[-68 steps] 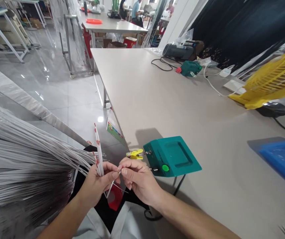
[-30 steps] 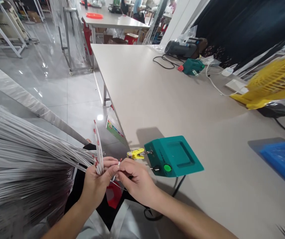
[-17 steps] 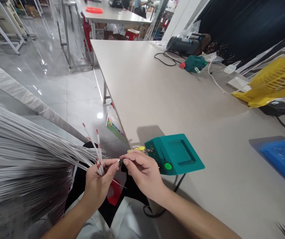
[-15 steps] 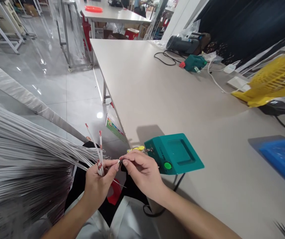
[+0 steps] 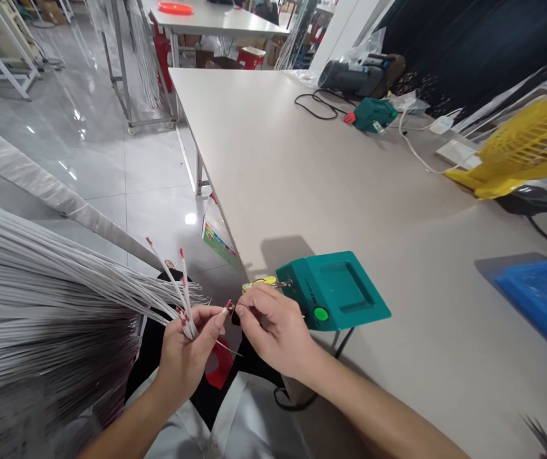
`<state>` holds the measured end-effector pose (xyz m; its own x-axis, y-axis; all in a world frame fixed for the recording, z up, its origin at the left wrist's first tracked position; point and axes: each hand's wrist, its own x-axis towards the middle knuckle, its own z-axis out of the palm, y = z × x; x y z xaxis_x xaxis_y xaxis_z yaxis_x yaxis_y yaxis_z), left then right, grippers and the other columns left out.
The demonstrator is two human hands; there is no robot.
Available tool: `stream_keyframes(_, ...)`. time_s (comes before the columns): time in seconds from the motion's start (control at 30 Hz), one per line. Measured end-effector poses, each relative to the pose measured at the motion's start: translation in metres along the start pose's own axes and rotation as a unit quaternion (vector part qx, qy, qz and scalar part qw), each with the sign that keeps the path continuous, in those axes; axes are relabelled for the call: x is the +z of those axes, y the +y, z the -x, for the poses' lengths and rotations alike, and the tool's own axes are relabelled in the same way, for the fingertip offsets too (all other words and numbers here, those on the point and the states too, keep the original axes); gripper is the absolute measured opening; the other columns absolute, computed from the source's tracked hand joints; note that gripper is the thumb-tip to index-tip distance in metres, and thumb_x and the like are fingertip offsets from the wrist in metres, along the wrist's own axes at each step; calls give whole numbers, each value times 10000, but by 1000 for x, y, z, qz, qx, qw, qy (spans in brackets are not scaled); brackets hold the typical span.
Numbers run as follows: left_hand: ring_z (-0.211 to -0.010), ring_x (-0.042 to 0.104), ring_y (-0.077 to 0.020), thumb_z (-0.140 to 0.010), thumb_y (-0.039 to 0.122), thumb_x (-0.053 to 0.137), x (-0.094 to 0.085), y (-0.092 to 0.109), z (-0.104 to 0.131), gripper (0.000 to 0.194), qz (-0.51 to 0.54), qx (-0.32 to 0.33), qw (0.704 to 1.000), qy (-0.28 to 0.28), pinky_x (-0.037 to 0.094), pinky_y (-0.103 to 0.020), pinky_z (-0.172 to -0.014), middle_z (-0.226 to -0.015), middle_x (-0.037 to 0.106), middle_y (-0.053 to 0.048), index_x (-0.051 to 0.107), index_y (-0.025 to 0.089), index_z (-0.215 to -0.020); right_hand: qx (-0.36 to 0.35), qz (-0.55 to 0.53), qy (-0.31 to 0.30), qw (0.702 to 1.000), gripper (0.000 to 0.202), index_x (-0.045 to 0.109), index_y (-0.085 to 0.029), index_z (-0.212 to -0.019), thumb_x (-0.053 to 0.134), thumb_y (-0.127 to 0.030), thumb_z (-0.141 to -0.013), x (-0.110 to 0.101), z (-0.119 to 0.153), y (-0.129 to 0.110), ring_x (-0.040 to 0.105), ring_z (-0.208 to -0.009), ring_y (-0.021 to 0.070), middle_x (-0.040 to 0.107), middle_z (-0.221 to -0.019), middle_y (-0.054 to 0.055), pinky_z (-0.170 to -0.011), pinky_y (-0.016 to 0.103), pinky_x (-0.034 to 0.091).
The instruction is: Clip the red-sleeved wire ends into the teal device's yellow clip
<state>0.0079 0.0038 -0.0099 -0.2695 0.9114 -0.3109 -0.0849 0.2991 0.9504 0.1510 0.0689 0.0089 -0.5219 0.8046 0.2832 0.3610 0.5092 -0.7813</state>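
Several white cables with red ends (image 5: 186,299) are held in my left hand (image 5: 190,347), and its thumb and finger pinch one red-tipped end. Close against that end, my right hand (image 5: 276,325) is closed in a pinch; what lies between its fingertips is too small to make out. Just beyond my right hand, a green device (image 5: 333,290) with a round green button sits at the table edge, with a yellow piece (image 5: 260,283) at its left side. A thick bundle of white cables (image 5: 63,280) spreads out on the left.
The table (image 5: 297,172) carries a blue tray (image 5: 546,299) and a yellow fan (image 5: 532,140) at the right. A motor (image 5: 350,78), a small green device (image 5: 373,115) and cords lie at its far end. Dark pointed tools (image 5: 541,437) are at the lower right.
The red-tipped cables in my left hand have tilted to the left. A little more of the pinched red end shows between my hands. The camera view has shifted slightly.
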Motion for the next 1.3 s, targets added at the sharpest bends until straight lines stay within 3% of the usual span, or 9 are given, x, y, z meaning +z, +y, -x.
stream_keyframes(0.17, -518, 481, -105, -703, 276, 650, -2, 9, -3, 120, -18, 6, 1000, -15, 385, -203, -501, -544, 573, 8, 681, 170, -657, -7, -43, -22, 999, 155, 608, -194, -944, 526, -176, -814, -12, -4, 0, 533, -679, 124, 588, -876, 66, -571, 242, 445)
stream_keyframes(0.37, -529, 473, -117, -708, 294, 645, -13, 9, -5, 173, -17, 2, 991, -132, 377, -226, -516, -554, 576, -11, 670, 164, -597, -41, -105, -161, 980, 143, 664, -200, -761, 538, -169, -820, -18, -11, -4, 564, -728, 116, 585, -779, 35, -657, 234, 468)
stream_keyframes(0.5, -458, 350, -67, -714, 348, 657, -17, -1, -5, 219, 78, -49, 983, -161, 272, -199, -436, -524, 511, 15, 647, 152, -616, 48, -265, -114, 956, 73, 679, -193, -707, 633, -201, -764, -9, -10, -6, 555, -658, 103, 581, -719, 16, -626, 230, 472)
stream_keyframes(0.63, -402, 252, -24, -688, 352, 693, -9, -6, -3, 214, 204, -92, 964, -144, 186, -176, -402, -478, 448, 54, 628, 150, -659, 165, -411, -45, 895, 59, 703, -199, -672, 709, -255, -691, 10, -3, -5, 531, -601, 79, 570, -731, 4, -527, 199, 452)
stream_keyframes(0.8, -366, 273, -4, -665, 336, 717, 3, -6, 0, 206, 284, -122, 943, -124, 204, -155, -390, -483, 466, 64, 611, 160, -679, 279, -498, -30, 820, 120, 691, -191, -641, 737, -302, -649, 23, 5, -3, 437, -446, 13, 523, -758, -20, -371, 150, 353)
stream_keyframes(0.87, -356, 287, -1, -642, 338, 733, 5, -8, 1, 220, 295, -133, 940, -108, 212, -149, -379, -500, 486, 62, 607, 163, -687, 263, -478, -23, 838, 141, 684, -182, -648, 712, -318, -677, 23, 6, -4, 440, -453, 20, 528, -765, -12, -382, 162, 370)
stream_keyframes(1.07, -366, 295, 7, -666, 317, 719, 7, -11, 1, 196, 284, -119, 948, -77, 205, -145, -374, -549, 521, 53, 606, 157, -685, 32, -172, 31, 984, 147, 654, -182, -764, 527, -165, -835, 15, 9, -3, 581, -758, 122, 622, -759, 35, -685, 242, 483)
stream_keyframes(1.17, -394, 299, 4, -714, 316, 677, 2, -14, 0, 180, 215, -88, 969, -80, 214, -150, -385, -599, 561, 23, 639, 140, -720, -78, -10, 16, 997, 158, 629, -171, -815, 476, -136, -839, 12, 10, 6, 586, -756, 132, 643, -808, 53, -677, 247, 479)
stream_keyframes(1.3, -414, 335, -16, -738, 298, 655, -4, -22, 0, 170, 113, -46, 989, -81, 237, -153, -387, -541, 536, 23, 653, 127, -742, -161, 153, 21, 975, 133, 612, -157, -787, 483, -167, -816, 9, 8, 13, 572, -662, 132, 637, -777, 50, -577, 239, 438)
